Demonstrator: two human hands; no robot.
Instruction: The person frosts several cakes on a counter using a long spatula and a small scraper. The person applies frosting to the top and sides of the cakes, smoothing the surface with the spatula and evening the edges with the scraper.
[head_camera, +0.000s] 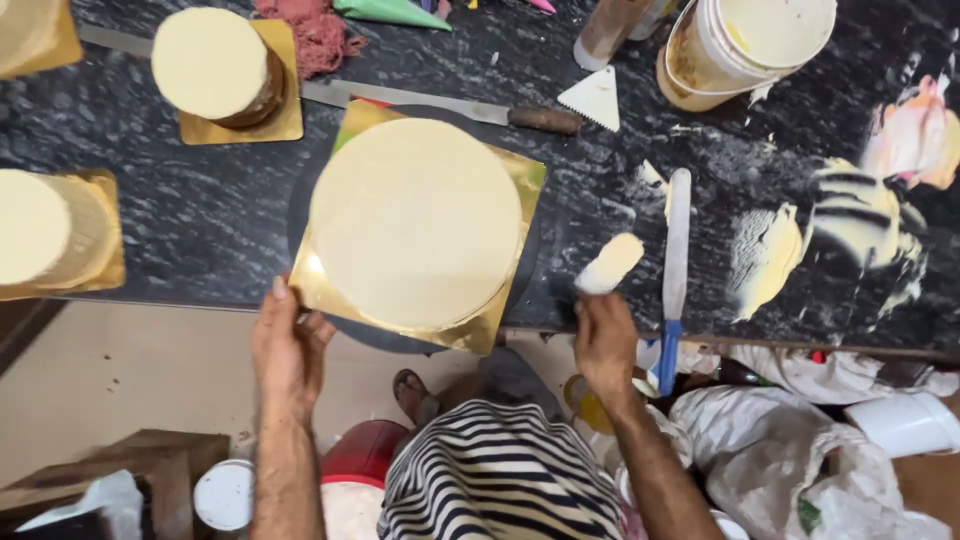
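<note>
A round cake (415, 220) coated in smooth cream sits on a square gold board (520, 180), which rests on a dark round turntable (300, 205) on a black marbled counter. My left hand (288, 345) touches the near left corner of the gold board and the turntable's rim. My right hand (604, 340) holds a cream-laden spatula (608, 264) just right of the cake, its blade tilted up and clear of the cake.
Three more cream-coated cakes on gold boards stand at the left (210, 65) (45, 230) (30, 35). A long knife (440, 105), a white triangular scraper (595, 98), a cream bucket (745, 45), a blue-handled palette knife (675, 270) and cream smears (770, 260) lie around.
</note>
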